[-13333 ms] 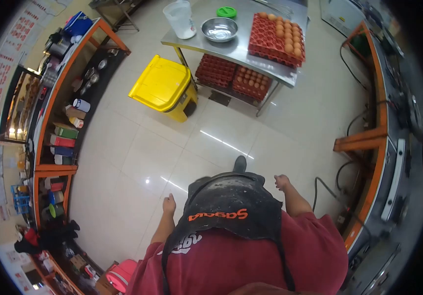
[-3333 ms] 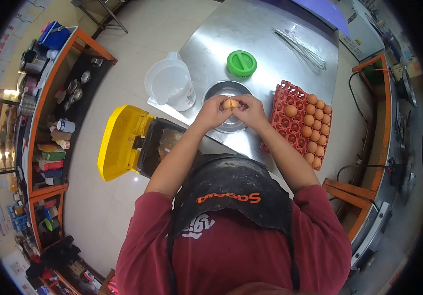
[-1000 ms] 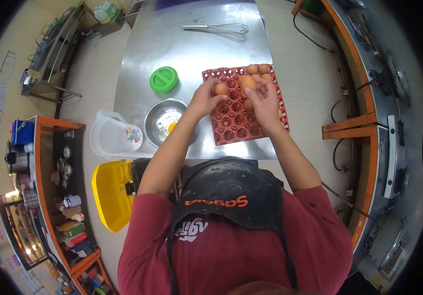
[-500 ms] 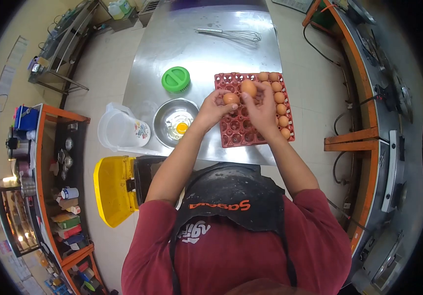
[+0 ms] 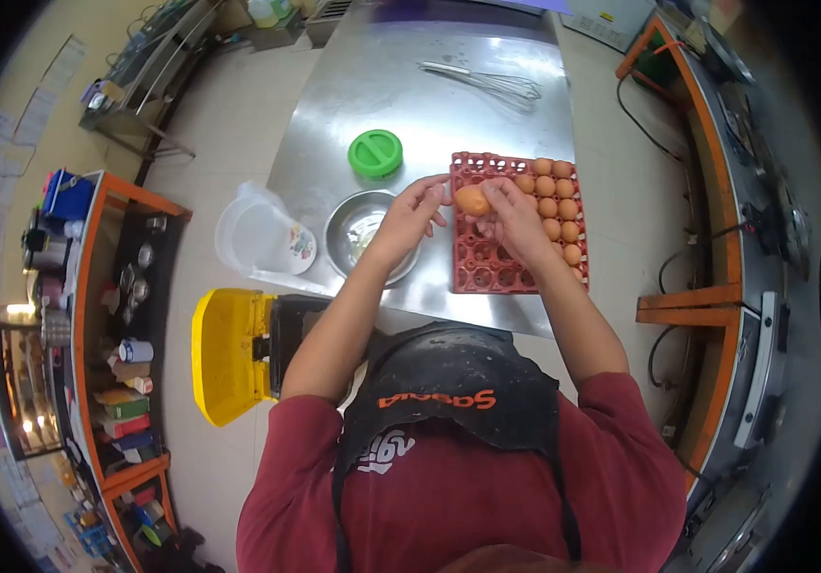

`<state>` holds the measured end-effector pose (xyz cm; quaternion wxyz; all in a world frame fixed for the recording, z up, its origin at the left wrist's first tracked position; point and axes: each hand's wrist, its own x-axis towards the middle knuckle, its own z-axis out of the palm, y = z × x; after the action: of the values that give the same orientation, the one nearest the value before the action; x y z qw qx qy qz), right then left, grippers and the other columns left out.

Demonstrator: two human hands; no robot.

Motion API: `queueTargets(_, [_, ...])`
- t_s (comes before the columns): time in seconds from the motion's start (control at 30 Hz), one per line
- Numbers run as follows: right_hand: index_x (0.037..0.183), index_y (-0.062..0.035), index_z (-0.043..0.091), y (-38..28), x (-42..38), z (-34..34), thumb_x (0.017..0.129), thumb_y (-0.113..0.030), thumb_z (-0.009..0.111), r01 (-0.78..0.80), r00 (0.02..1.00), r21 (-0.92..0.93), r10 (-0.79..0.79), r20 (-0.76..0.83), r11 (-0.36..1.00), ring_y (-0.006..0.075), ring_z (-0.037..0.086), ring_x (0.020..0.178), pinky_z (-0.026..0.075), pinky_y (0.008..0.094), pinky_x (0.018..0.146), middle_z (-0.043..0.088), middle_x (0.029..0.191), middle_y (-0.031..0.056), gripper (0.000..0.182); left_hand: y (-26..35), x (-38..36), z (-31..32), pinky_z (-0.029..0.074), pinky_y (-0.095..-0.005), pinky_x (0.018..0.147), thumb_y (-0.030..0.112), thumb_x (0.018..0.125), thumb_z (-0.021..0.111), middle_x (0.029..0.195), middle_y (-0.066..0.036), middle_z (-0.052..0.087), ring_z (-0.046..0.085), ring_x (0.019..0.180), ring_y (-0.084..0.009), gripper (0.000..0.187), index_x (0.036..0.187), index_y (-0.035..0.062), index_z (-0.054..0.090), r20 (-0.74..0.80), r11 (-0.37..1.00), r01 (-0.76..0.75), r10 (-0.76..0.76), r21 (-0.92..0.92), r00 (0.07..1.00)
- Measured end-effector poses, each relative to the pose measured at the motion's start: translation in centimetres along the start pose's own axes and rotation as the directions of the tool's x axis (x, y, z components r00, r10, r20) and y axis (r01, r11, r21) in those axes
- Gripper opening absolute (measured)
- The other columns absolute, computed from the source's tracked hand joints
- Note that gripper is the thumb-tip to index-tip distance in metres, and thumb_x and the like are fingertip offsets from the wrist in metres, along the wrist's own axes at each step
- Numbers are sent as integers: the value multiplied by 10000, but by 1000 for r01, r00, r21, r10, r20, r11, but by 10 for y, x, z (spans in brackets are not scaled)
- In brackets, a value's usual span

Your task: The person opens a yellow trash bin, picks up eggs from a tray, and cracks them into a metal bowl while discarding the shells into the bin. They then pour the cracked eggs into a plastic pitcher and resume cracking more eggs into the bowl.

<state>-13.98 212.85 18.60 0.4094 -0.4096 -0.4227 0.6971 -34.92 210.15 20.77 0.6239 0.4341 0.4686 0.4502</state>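
Note:
Over the left part of the red egg tray [image 5: 496, 278], my right hand [image 5: 509, 218] has its fingers around a brown egg [image 5: 473, 200]. My left hand [image 5: 416, 218] is just left of that egg, fingers apart and curved, with nothing seen between them. Several brown eggs [image 5: 566, 208] sit in the right columns of the tray; cells on its left side hold none. Partly behind my left forearm stands a steel bowl [image 5: 344, 232]; its bottom is mostly hidden.
A green lid [image 5: 375, 154] and a whisk [image 5: 487, 82] lie on the steel table [image 5: 410, 124]. Left of the bowl is a clear plastic jug [image 5: 263, 235]. A yellow bin lid [image 5: 227, 356] stands open below the table's near edge. Orange-framed shelves [image 5: 95, 286] are at the left.
One egg was at each hand before; now only my right hand holds one, and my left hand's fingers have opened. The whole view has shifted slightly.

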Motion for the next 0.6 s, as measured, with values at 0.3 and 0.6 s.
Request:
queueTargets(0.3, [1296,16,597,41,38,74,942,-281,740,240,893,-442,-17,450,865,177,680,952,547,297,845,713,1120,140,484,-34,-53,-91,527,-251,782,158,917,776,979,-36,686,639,844,-101,431,1293,11,624,-74,982,-134,145,136,987])
queueTargets(0.6, [1252,-16,679,70,66,119,852,-139,787,325,861,-567,12,509,757,117,641,933,537,280,857,711,1064,69,433,-62,-73,-133,539,-300,751,207,885,796,977,-92,719,656,833,-133,451,1242,-25,647,-225,892,-81,199,445,954])
